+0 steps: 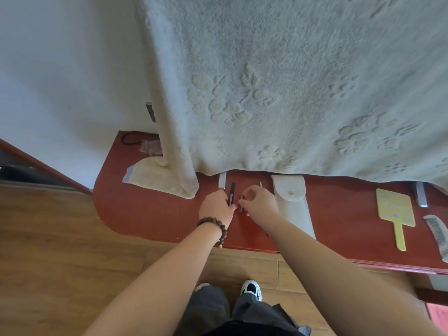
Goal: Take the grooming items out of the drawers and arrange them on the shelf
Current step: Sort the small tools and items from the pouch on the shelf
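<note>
On the red-brown shelf (150,214), my left hand (216,206) holds a slim black tool (232,192) lying lengthwise, fingers curled at its near end. Right beside it, my right hand (259,201) pinches a shorter dark item (241,206) with curled fingertips. A small silver piece (222,181) lies just left of the black tool, and a thin metal stick (261,184) pokes out behind my right hand. A white pouch (293,207) with a snap flap lies to the right. Farther right are a yellow hand mirror (395,212), a white comb (438,232) and another silver piece (421,195).
A large pale towel (278,81) with embossed flowers hangs over the back of the shelf. A folded cream cloth (157,175) lies at its left end, with a black cord (132,138) and clear wrapper (151,146) behind. Wooden floor and my shoes (251,288) are below.
</note>
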The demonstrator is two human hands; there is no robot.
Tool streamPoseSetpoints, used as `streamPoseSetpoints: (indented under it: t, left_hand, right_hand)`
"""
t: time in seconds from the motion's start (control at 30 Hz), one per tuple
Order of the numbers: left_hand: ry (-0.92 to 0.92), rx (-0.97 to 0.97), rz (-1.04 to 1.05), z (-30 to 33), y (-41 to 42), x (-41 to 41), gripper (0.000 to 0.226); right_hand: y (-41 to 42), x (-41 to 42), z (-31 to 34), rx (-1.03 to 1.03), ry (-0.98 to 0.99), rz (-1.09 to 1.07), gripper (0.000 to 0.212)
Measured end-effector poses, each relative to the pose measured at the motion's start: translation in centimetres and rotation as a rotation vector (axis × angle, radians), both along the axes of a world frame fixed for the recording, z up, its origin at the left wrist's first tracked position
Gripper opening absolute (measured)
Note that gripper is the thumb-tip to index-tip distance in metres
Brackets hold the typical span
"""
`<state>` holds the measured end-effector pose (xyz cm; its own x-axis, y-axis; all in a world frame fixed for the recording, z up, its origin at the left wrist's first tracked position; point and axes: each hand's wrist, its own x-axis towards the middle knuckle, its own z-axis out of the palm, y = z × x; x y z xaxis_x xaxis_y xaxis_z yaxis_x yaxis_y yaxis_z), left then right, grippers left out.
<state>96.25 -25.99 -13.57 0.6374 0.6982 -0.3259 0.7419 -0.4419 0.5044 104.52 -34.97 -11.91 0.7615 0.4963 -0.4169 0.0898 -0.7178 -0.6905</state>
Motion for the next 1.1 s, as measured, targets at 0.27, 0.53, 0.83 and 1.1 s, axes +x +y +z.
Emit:
streamPoseSetpoints:
  t: [0.27, 0.53, 0.83, 1.1]
  left_hand:
    - [0.107, 0.071, 0.005, -0.8, -0.2, -1.0, 0.032]
    - [0.066, 0.045, 0.015, -1.0, -0.1, -1.3, 0.037]
    - [0.009, 0.014, 0.017, -1.3, 0.3, -1.7, 0.038]
    - [-0.060, 0.041, 0.042, -0.7, 0.5, -2.3, 0.032]
  right_hand:
    - [1.0, -0.8, -1.8, -0.089, -0.021, 0.015, 0.013]
    - [0.6, -0.7, -1.1, -0.074, -0.069, 0.003, 0.030]
    - [-1.5, 0.4, -0.2, -0.528, -0.279, 0.178, 0.050]
    - [-1.6, -0.4, -0.8, -0.529, -0.292, 0.132, 0.014]
